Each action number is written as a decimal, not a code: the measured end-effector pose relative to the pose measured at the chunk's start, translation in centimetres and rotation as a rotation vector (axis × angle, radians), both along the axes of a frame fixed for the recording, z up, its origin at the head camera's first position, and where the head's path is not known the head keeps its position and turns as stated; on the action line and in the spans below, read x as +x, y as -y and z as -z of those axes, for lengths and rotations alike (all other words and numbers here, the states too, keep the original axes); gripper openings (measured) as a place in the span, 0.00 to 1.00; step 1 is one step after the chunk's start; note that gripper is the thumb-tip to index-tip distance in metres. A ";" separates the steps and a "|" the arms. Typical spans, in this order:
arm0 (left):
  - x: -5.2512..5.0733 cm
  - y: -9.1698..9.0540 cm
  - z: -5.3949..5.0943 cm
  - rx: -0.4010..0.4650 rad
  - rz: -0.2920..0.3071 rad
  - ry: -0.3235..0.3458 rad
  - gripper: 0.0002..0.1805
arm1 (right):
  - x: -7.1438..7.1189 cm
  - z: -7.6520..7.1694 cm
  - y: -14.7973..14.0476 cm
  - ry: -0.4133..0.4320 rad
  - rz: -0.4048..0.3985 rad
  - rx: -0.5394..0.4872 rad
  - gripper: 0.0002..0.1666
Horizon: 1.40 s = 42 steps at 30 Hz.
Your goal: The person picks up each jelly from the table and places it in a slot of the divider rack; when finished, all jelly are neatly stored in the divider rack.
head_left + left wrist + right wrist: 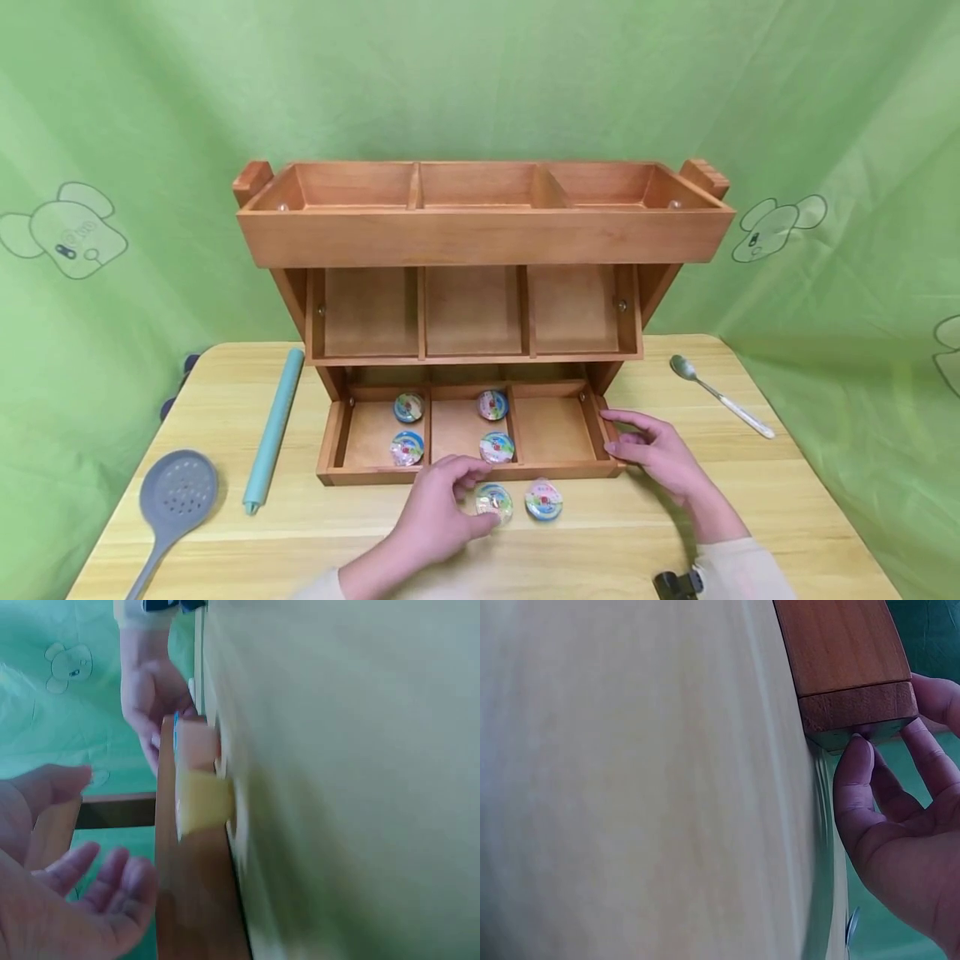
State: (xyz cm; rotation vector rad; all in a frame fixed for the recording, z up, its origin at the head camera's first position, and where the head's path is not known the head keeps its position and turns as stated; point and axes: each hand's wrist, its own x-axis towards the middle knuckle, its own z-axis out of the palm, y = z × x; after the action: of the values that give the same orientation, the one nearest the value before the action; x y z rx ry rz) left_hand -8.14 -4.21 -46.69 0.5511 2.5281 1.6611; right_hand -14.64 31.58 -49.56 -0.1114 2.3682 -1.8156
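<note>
My left hand (438,510) hovers at a small jelly cup (495,502) on the table, its thumb close to the rim. In the left wrist view its fingers are parted, and the yellow jelly cup (206,802) stands apart from them. Beside it is a second, pinkish jelly cup (543,500). Behind them stands a wooden three-tier rack (487,237). Its bottom tray (472,475) holds two jelly cups in the left compartment and two in the middle one. My right hand (660,454) touches the tray's right end with thumb and fingertips, without wrapping round it.
A teal rolled stick (273,429) and a grey slotted skimmer (178,496) lie left of the rack. To the right lies a metal spoon (720,394). Green curtain (480,75) hangs behind and beside the table.
</note>
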 end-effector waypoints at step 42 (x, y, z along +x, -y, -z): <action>-3.2 -4.1 -0.5 0.192 0.112 0.122 0.27 | 0.1 0.0 0.1 0.008 0.000 -0.012 0.35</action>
State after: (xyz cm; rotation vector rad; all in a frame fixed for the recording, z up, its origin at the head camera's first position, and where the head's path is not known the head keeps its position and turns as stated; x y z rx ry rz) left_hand -11.38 -0.09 -46.24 0.5738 2.2262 1.8470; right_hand -14.55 31.52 -49.52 -0.1051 2.3522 -1.8274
